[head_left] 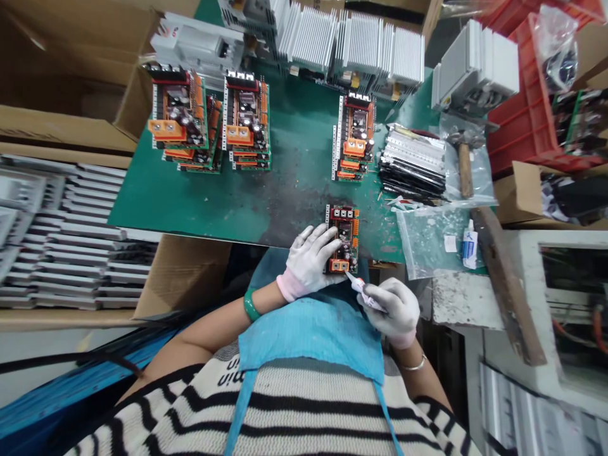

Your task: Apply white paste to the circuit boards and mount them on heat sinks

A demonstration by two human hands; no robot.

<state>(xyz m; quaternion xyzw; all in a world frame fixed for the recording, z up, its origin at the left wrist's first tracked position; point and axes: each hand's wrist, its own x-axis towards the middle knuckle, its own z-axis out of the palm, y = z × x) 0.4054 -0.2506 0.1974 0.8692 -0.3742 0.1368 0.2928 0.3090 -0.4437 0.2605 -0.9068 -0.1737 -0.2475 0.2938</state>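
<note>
Gloved left hand (308, 263) is spread out flat on a small circuit board (344, 231), pressing it against the green worktop (294, 196) near the front edge. Right hand (389, 310) has a tight pinching grip on a small white tube (365, 294), and its nozzle sits right at the board's bottom edge, though I can't quite tell if it's touching. Further up are stacks of circuit boards (247, 120) with orange connectors, plus rows of finned aluminium heatsinks (361, 47). Off to the right, a wooden-handled hammer (465, 168) lies on a clear plastic bag (482, 180).
</note>
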